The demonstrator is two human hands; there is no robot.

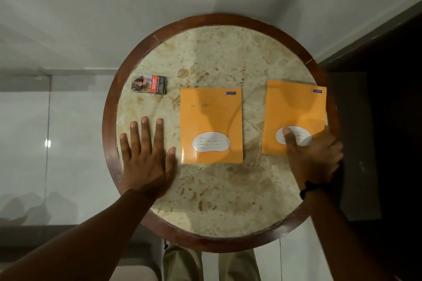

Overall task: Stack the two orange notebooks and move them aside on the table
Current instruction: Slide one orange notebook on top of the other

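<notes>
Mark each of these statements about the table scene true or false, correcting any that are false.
1. The two orange notebooks are already stacked. False: the middle notebook and the right notebook lie apart, with bare table between them.
2. The right hand has its thumb on the right notebook. True.
3. The left hand grips the middle notebook. False: it lies flat on the table beside it.
4. A small printed box sits behind the left hand. True.

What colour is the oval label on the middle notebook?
White with an orange outline, on the middle notebook; head view.
</notes>
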